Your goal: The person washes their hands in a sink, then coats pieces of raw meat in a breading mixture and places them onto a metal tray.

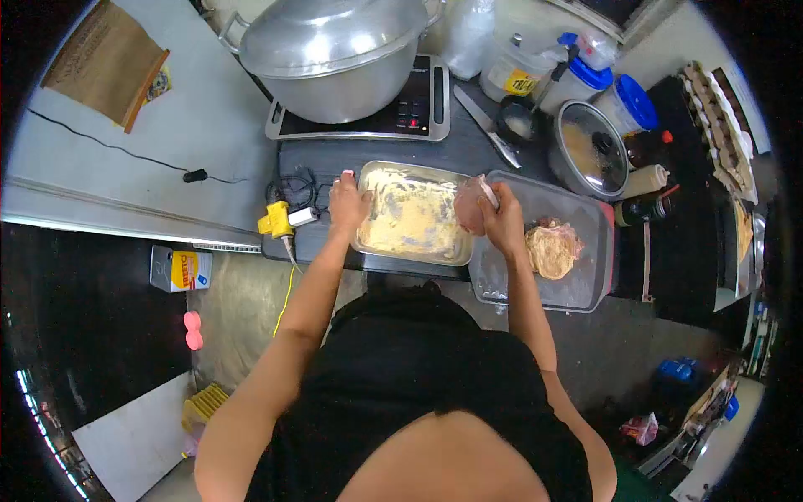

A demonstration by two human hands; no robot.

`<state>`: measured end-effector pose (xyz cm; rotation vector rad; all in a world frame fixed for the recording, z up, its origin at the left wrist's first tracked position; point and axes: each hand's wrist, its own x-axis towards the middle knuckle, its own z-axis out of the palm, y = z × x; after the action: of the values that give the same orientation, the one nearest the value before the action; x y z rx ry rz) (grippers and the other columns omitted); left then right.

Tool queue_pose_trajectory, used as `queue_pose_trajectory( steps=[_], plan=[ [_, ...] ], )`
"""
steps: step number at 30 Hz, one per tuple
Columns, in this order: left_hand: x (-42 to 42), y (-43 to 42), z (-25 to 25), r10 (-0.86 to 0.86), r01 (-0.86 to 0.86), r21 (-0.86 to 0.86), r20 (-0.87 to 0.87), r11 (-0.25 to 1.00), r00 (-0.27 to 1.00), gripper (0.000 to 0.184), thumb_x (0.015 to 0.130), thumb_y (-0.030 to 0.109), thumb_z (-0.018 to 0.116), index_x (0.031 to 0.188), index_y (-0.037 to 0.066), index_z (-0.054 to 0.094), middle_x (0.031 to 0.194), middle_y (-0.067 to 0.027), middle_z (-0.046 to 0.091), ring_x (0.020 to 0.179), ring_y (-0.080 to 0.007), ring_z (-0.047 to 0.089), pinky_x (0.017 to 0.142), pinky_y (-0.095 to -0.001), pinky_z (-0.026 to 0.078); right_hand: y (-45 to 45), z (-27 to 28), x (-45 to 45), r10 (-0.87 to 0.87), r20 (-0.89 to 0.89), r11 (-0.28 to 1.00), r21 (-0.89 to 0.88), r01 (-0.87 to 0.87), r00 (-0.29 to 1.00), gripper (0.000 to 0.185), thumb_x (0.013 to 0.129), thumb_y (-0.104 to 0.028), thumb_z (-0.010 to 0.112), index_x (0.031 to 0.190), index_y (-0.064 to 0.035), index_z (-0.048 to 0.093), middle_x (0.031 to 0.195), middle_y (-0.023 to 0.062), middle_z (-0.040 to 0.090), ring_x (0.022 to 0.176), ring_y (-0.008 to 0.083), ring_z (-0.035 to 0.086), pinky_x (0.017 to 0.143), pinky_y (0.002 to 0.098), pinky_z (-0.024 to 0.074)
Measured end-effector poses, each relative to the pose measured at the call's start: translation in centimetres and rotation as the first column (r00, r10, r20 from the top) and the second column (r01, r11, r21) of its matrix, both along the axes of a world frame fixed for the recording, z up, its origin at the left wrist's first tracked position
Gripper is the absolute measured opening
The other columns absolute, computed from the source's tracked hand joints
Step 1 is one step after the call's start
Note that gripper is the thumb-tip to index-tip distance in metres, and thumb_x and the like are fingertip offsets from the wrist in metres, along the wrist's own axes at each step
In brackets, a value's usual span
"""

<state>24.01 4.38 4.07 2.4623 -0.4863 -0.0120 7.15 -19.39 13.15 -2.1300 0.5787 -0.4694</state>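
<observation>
My right hand (502,219) grips a thin slice of raw meat (470,206), held over the right end of a rectangular metal tray (410,253). A pale yellowish, smeared coating (414,209) covers much of the tray's bottom. At the tray's left side, my left hand (346,206) holds the rim, thumb toward the inside. Right of the tray, and close against it, is a clear plastic container (548,293). Inside it lies a pile of pale, coated-looking meat (554,249).
Behind the tray, a big lidded pot (335,58) sits on an induction cooker (427,121). A knife (488,125), a ladle (523,117) and a glass-lidded pot (590,151) stand at the back right. A yellow plug adapter (274,219) with cables lies left of my left hand.
</observation>
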Motion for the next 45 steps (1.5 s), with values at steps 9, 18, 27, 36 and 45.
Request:
queue_pose_trajectory(
  steps=[9,18,27,36,45],
  plan=[
    [-0.4,-1.1,8.2,-0.127,0.164,-0.239,0.164,0.957,0.978,0.015,0.071,0.006,0.056,0.073,-0.002,0.043,0.071,-0.0191,0.045,0.073,-0.0382,0.047,0.065,-0.0438,0.038,-1.4,0.8,-3.8,-0.127,0.052,0.989,0.086,0.122,0.991,0.016,0.081,-0.007,0.058,0.094,0.0016,0.054,0.082,0.0081,0.059,0.075,0.0128,0.054,0.066,0.027,0.0438],
    [-1.5,-0.8,11.8,-0.066,0.168,-0.375,0.27,0.912,0.961,0.045,0.074,-0.006,0.045,0.117,0.005,0.045,0.097,-0.0212,0.05,0.094,-0.0387,0.051,0.083,-0.039,0.042,-1.6,3.3,-4.3,-0.142,0.14,0.986,0.103,0.128,0.98,0.016,0.082,-0.01,0.057,0.093,0.0011,0.053,0.079,0.0106,0.059,0.072,0.0147,0.053,0.065,0.0285,0.0434],
    [-2.5,-1.8,9.8,-0.026,0.085,-0.286,0.204,0.954,0.979,0.062,0.073,-0.007,0.042,0.132,0.013,0.038,0.097,-0.0209,0.043,0.091,-0.0382,0.047,0.085,-0.0422,0.039,-2.3,2.3,-4.4,-0.142,0.142,0.983,0.14,0.122,0.98,0.015,0.084,-0.01,0.056,0.095,0.0007,0.053,0.079,0.0063,0.058,0.073,0.0108,0.051,0.065,0.0255,0.0424],
    [-0.9,-0.3,7.4,0.029,0.012,-0.276,0.147,0.961,0.989,0.063,0.074,-0.006,0.043,0.134,0.014,0.037,0.098,-0.0223,0.045,0.089,-0.0381,0.051,0.084,-0.042,0.041,-1.2,2.9,-1.6,-0.022,0.159,0.993,0.121,0.002,0.987,0.014,0.084,-0.01,0.055,0.094,0.0008,0.053,0.083,0.0078,0.058,0.077,0.0109,0.051,0.067,0.0268,0.0429],
    [3.5,-1.2,2.7,-0.111,0.08,-0.173,-0.177,0.982,0.978,0.06,0.077,0.004,0.044,0.135,0.015,0.035,0.117,-0.034,0.046,0.115,-0.0436,0.042,0.098,-0.0407,0.033,1.3,1.7,3.8,0.281,0.043,0.957,-0.092,-0.276,0.959,0.022,0.08,-0.011,0.056,0.1,-0.0043,0.051,0.085,0.0187,0.062,0.078,0.0348,0.061,0.066,0.041,0.0463]
  ],
)
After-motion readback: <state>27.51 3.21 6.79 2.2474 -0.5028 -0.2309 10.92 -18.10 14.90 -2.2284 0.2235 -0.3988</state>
